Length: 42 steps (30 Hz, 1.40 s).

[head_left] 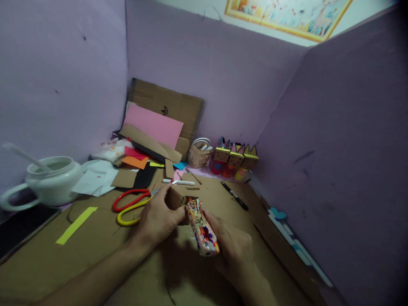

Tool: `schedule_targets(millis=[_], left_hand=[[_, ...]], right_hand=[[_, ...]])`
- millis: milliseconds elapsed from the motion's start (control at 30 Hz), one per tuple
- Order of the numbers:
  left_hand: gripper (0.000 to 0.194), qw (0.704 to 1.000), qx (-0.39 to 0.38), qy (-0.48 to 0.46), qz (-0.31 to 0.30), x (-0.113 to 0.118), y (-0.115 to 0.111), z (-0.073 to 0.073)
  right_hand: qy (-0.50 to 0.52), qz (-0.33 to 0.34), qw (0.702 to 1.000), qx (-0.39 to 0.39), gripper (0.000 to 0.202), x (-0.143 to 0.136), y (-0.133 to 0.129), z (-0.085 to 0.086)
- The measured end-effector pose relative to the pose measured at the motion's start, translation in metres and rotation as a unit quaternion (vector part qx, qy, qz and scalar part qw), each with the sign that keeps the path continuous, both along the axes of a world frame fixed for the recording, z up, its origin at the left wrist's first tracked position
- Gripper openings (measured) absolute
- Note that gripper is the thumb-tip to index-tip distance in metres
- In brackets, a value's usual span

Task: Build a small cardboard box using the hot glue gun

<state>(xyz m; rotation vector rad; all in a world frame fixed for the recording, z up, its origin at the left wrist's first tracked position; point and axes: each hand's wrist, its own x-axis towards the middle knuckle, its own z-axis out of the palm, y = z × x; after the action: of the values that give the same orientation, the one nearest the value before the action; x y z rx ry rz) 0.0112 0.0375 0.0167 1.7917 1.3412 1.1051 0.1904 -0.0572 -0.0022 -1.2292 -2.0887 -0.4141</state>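
Note:
My left hand [159,219] is closed on a small folded piece of brown cardboard [175,199], gripping it between thumb and fingers. In my right hand [234,242] is a multicoloured, patterned stapler-like tool [202,229]; its exact kind is not clear. The tool's far end meets the cardboard's edge or lies just beside it, by my left thumb. Part of the cardboard is hidden behind my left fingers. Scissors with red and yellow handles [127,216] lie just left of my left hand, their blades partly covered by it. Behind the cardboard rests a white marker [178,182].
A brown cardboard sheet covers the tabletop [127,272]. At left are a white pot [60,187], a dark phone [25,227] and a yellow paper strip [77,225]. Pink paper [153,125], a basket [199,155] and animal-eared holders [236,159] stand behind. A black pen [234,195] lies right.

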Motion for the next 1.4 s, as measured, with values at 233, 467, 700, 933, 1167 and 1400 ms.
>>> schedule_targets(millis=[233,467,700,933,1167,1400], left_hand=[[0.055,1.0,0.001,-0.007,-0.008,0.0003,0.0019,-0.0018],[0.053,1.0,-0.011,-0.009,-0.015,0.0001,0.0026,-0.0015],[0.053,0.999,-0.014,-0.026,-0.017,-0.0005,0.0026,-0.0006],[0.049,1.0,-0.007,-0.025,-0.001,-0.0005,0.0015,0.0035],[0.052,1.0,-0.02,-0.023,-0.006,-0.0021,0.0036,0.0032],[0.049,1.0,-0.021,-0.007,-0.002,-0.0028,0.0036,0.0025]], right_hand=[[-0.023,-0.022,0.999,0.04,0.069,0.0033,0.0024,-0.0079],[-0.029,-0.034,0.998,0.053,0.069,0.002,0.0036,-0.0073],[-0.02,-0.042,0.997,0.06,0.068,0.0009,0.0042,-0.007],[-0.019,-0.051,0.997,0.054,0.063,-0.0002,0.0023,-0.0038],[-0.027,-0.062,0.996,0.06,0.064,0.0017,0.0024,-0.006],[-0.011,-0.06,0.997,0.052,0.06,0.0007,0.003,-0.0039]])
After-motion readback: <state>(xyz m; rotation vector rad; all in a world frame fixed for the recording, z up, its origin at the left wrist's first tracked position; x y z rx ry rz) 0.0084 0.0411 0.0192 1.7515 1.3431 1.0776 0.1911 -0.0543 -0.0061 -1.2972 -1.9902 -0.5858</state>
